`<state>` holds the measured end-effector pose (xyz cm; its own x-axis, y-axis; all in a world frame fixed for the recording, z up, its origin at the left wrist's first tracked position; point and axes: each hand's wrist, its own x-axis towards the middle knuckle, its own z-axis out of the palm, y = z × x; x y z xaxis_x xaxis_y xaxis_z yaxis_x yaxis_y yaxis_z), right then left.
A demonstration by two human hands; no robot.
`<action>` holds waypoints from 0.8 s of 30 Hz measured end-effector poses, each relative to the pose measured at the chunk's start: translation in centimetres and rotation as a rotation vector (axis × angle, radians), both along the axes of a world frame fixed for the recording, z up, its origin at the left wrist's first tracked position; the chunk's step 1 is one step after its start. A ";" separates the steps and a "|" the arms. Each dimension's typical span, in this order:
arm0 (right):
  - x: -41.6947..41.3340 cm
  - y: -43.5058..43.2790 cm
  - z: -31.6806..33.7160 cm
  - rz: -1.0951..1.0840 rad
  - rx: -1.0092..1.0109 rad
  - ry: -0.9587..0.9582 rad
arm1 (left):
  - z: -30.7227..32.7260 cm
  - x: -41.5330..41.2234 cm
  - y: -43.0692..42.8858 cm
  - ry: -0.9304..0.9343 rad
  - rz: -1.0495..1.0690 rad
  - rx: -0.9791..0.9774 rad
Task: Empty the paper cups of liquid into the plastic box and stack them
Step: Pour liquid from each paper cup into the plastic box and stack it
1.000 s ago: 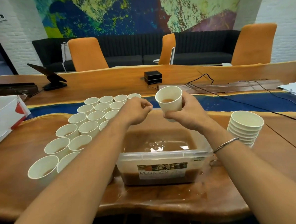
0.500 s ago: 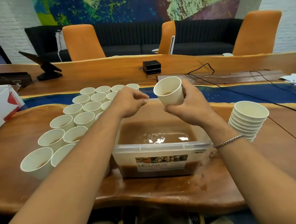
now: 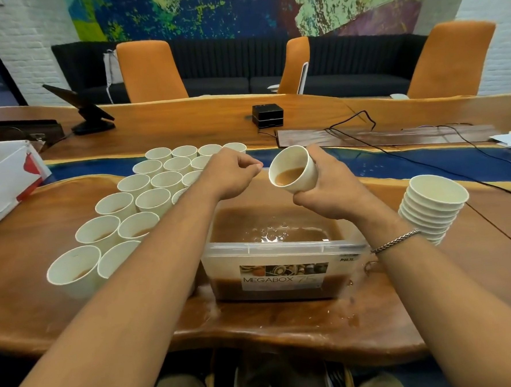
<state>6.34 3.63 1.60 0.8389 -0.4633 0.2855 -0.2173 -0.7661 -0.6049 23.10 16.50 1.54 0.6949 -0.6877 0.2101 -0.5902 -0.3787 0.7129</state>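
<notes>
Currently: paper cup [image 3: 293, 170], tilted, brown liquid near its lip, clamped in right hand's [image 3: 329, 190] curled fingers above plastic box's [image 3: 281, 245] far side; left hand [image 3: 232, 173] beside, fingers curled on nothing; best tipped slowly over the box's middle, then nested on stack [image 3: 431, 209].

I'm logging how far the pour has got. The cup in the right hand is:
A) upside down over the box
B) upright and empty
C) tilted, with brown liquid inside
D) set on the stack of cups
C: the paper cup gripped by the right hand leans with its mouth to the left, and brown liquid is pooled at its lower side, above the plastic box.
</notes>
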 end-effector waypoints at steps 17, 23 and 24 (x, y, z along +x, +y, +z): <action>0.1 0.4 0.1 0.003 -0.169 0.072 | 0.1 -0.3 0.1 0.040 -0.009 -0.012; 0.0 0.6 0.3 -0.001 -0.174 0.075 | 0.2 -0.4 0.1 0.029 -0.002 -0.005; 0.0 0.6 0.3 -0.001 -0.174 0.076 | 0.2 -0.4 0.1 0.029 -0.002 -0.005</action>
<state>6.34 4.24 1.87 0.8606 -0.4133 0.2974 -0.2581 -0.8576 -0.4449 22.67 16.62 1.74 0.6995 -0.6881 0.1931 -0.5697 -0.3736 0.7320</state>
